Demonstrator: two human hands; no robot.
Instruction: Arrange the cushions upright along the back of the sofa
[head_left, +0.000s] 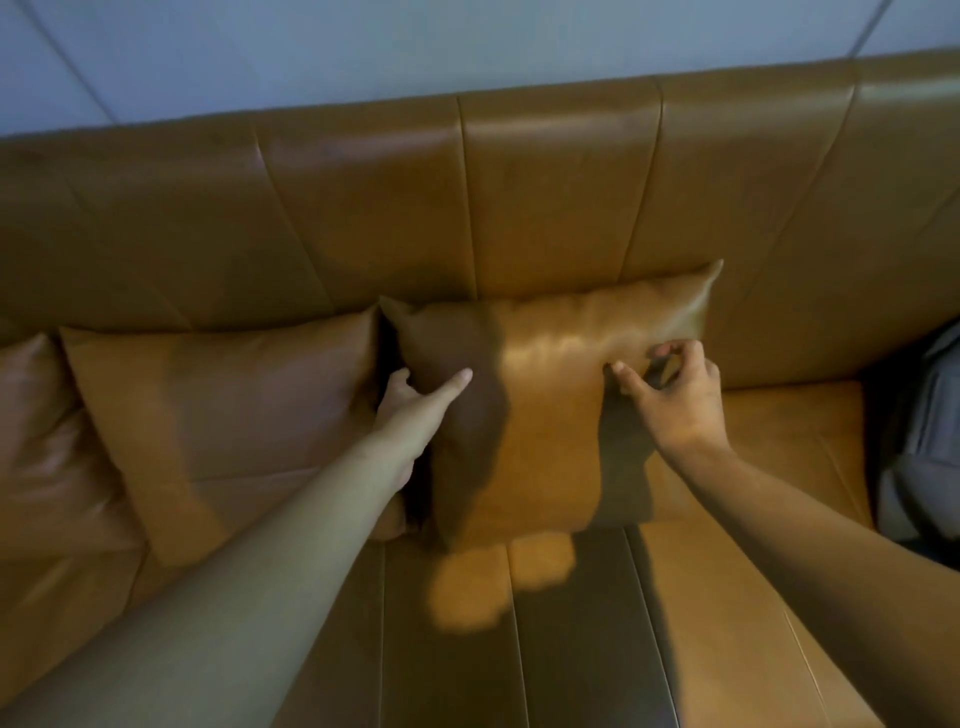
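Seat panels (519, 649) in the foreground: tan leather, bare, partly in shadow. Keep clear; no action required here.

Left hand (415, 410) at the left edge of the middle cushion (545, 415): thumb laid across the front face, remaining fingers tucked behind the edge, out of sight, in the narrow gap against the neighbouring cushion (223, 405). Grip reads as closed on the cushion edge, though the hidden fingers cannot be confirmed.

Right hand (680, 395) at the upper right of the same cushion: fingers curled, thumb and forefinger drawn close together, apparently pinching a small fold of the leather near the right edge (contact partly hidden by the hand itself).

Middle cushion: lower edge on the seat, top edge leaning against the sofa back (561, 197), right top corner raised slightly higher than the left. Probable step in hand: squaring and settling this cushion.

Recommended procedure:
- Hold both side edges, not the face, to avoid denting the filling.
- Press the lower edge back into the crease between seat and backrest.
- Level the top edge by lowering the right corner or lifting the left.
- Close the gap to the neighbouring cushion without pushing it over.
- Release gently; smooth leather likely to slide forward if left too reclined.

Further left: a third cushion (31, 415), partly out of frame, also against the backrest. At the far right, a grey object (919, 431), unidentifiable. Beyond the backrest, a pale wall (311, 52).
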